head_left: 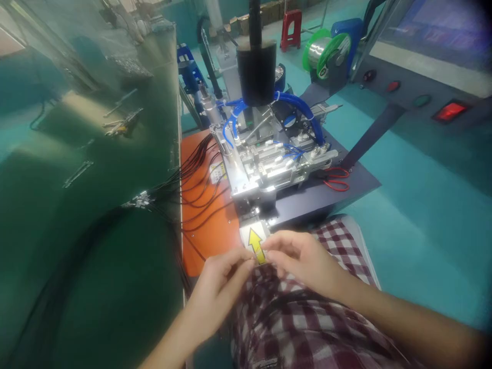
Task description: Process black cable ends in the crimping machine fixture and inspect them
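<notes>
Fingers of the left hand (225, 279) bunch at lower centre, tips close together; what they hold, if anything, I cannot tell. Just beyond them, a yellow arrow (254, 240) on a white plate (245, 234) runs lengthwise up the frame, leaning slightly left. Right of its tail, the right hand (305, 256) curls similarly, its grip unclear; neither hand is plainly nearer. I can read no lettering there or on the sticker (218, 174) near mid-frame.

I see the white plate with the yellow arrow (253, 241) in front of the silver metal machine (269, 166), the long dark-green table (138, 287) to their left, the round green-rimmed spool (326, 54) behind, at right.
</notes>
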`<state>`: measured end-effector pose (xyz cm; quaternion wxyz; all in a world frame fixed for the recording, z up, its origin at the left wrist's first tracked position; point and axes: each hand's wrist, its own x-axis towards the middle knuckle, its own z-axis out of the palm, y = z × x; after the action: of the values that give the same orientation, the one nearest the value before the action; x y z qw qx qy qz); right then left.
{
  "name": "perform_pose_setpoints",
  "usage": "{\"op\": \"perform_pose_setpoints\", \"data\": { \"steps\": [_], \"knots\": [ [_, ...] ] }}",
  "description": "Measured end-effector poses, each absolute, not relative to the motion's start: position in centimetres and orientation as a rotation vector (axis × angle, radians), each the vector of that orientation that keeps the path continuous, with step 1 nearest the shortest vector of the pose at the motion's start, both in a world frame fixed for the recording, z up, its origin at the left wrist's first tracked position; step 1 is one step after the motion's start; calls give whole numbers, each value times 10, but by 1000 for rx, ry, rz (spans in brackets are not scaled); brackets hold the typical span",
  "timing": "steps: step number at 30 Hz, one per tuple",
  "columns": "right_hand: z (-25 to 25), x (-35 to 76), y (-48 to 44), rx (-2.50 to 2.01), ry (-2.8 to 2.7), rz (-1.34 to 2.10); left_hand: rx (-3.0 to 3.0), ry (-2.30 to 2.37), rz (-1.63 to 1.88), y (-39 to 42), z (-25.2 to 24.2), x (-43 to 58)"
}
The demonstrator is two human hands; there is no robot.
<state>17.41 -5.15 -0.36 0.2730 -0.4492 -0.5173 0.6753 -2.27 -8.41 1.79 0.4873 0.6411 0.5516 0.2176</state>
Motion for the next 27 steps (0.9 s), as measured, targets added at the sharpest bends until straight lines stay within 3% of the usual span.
{"op": "perform_pose_setpoints", "data": {
  "steps": [8,17,27],
  "knots": [
    [-8,168,-53,-1217,-1332,1759,1590,1322,570,-77,18,-12],
    [-5,186,-50,-1253,-1689,1152,1858,1502,791,-78,7,-5],
    [-22,180,-53,-944,-1902,672,1931,1525,796,-77,6,-3]
  ]
}}
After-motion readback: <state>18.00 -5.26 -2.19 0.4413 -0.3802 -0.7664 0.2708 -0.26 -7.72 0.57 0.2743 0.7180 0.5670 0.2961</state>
